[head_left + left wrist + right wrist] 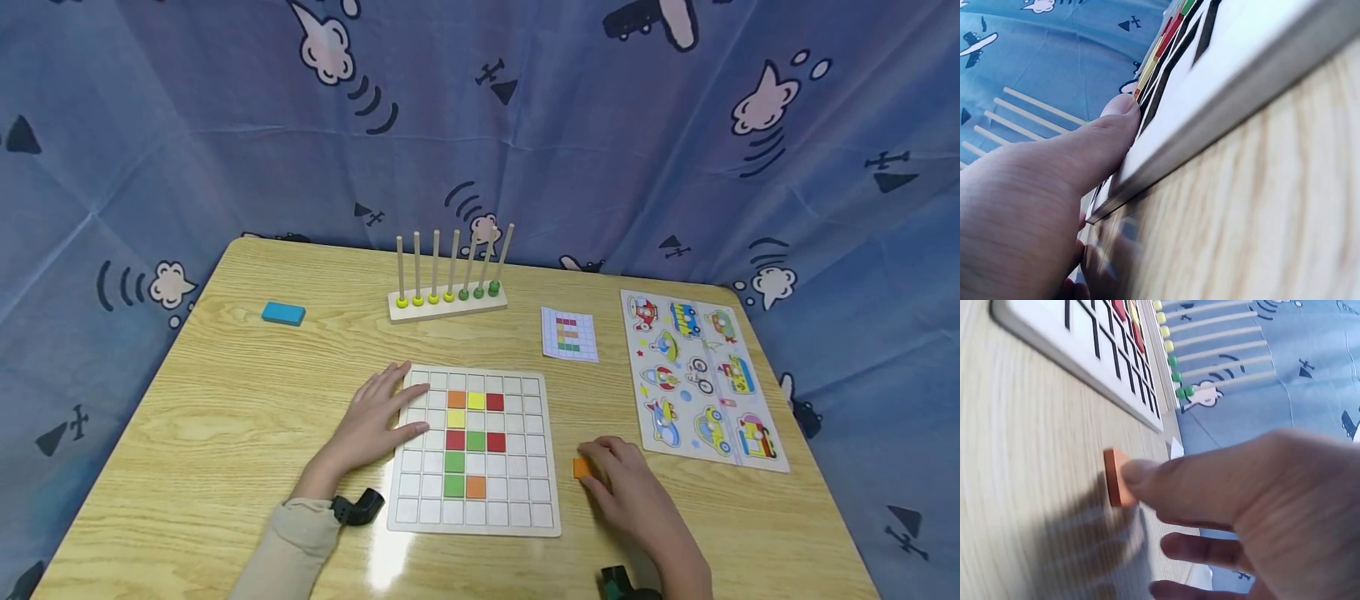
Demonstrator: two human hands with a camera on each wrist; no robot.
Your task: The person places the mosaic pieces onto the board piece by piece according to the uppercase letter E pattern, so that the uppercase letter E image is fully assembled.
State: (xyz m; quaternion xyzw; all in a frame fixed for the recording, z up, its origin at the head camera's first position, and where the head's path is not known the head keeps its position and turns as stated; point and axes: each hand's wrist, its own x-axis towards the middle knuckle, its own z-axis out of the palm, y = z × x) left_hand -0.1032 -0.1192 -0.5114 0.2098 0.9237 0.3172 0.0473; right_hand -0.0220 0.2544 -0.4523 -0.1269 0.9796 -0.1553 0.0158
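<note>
A white grid board (pixel 517 493) lies on the table with orange, yellow, red and green square tiles in several of its cells. My left hand (pixel 372 421) rests at the board's left side, fingers spread and thumb on its edge; in the left wrist view the thumb (pixel 1107 137) touches the board's rim (pixel 1210 119). To the right of the board, my right hand (pixel 626 487) pinches an orange square tile (pixel 581 468). The right wrist view shows the thumb against this orange tile (pixel 1117 481), close above or on the tabletop; I cannot tell which.
Behind the board stands a wooden peg rack (pixel 447 308) with yellow and green beads. A printed pattern card (pixel 570 335) lies to its right. A vehicle picture puzzle (pixel 705 379) covers the right side, and a blue rectangular block (pixel 283 313) lies at the back left.
</note>
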